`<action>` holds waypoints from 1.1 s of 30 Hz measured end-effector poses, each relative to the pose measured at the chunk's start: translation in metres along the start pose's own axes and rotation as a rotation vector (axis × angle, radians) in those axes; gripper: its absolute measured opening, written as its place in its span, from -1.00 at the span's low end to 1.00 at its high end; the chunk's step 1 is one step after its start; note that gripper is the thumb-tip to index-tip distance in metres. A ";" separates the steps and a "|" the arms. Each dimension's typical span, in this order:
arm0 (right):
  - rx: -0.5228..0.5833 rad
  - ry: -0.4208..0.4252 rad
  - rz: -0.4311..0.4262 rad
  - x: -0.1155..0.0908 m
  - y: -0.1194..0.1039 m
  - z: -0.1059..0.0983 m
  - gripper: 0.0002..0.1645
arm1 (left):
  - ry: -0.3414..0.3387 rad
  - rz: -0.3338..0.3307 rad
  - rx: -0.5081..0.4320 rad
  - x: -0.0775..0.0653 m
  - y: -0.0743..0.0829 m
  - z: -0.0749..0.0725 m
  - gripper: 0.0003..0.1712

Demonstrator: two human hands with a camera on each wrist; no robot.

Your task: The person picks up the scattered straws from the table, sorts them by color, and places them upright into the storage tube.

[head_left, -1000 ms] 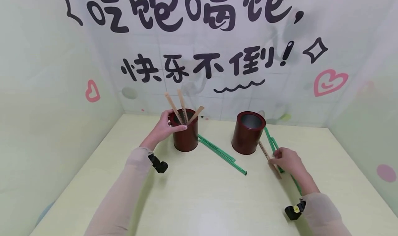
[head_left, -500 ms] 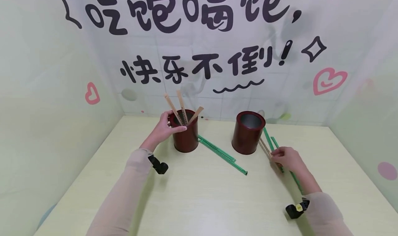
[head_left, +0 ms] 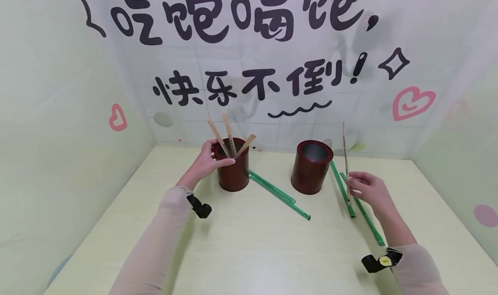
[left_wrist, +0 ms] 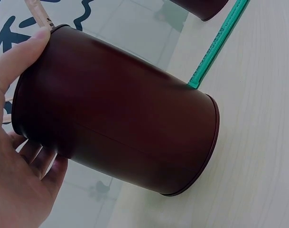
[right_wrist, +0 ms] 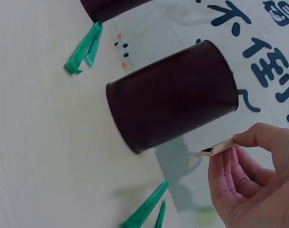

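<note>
My left hand (head_left: 204, 162) grips the upper part of a dark red cylindrical pot (head_left: 233, 178), thumb across its front near the rim. Several tan printed sticks (head_left: 228, 133) lean inside that pot. On the right, my right hand (head_left: 371, 191) pinches one slim tan printed stick (head_left: 345, 152) between thumb and fingers, raised nearly upright. In the right wrist view the end of this tan stick (right_wrist: 219, 148) juts from the fingertips. A second dark red pot (head_left: 310, 176) stands left of that hand, its dark inside showing from above. Two green sticks (head_left: 363, 217) lie below and beside the right hand.
Between the pots, green sticks (head_left: 274, 190) lie slanted on the pale wooden table (head_left: 249, 252), their far ends near the left pot. A white printed backdrop (head_left: 249, 113) rises behind the table and along both sides.
My right hand has picked the tan stick up from the table and tilted it upright, moving slightly up and right. The left hand keeps its place on the pot.
</note>
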State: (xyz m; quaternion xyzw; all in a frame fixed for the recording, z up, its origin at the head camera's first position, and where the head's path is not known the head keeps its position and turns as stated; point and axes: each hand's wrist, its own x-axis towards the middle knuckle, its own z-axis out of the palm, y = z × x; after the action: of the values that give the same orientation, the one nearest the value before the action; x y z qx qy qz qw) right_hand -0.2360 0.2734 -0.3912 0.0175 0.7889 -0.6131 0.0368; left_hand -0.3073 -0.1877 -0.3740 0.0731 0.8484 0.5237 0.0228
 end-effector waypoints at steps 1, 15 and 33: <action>0.034 0.010 -0.013 0.000 -0.003 0.001 -0.45 | 0.000 -0.001 0.001 0.000 0.000 0.000 0.03; 0.167 0.075 -0.176 0.006 -0.063 0.033 -0.75 | 0.004 0.000 -0.002 0.000 -0.002 -0.003 0.04; 0.220 0.012 -0.239 0.033 -0.123 0.111 -0.64 | 0.009 0.006 -0.021 0.002 -0.003 0.000 0.04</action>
State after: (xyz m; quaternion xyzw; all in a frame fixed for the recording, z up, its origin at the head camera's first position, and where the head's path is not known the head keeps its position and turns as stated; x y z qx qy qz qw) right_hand -0.2733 0.1350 -0.3026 -0.0690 0.7136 -0.6958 -0.0430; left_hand -0.3092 -0.1892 -0.3769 0.0730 0.8428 0.5329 0.0184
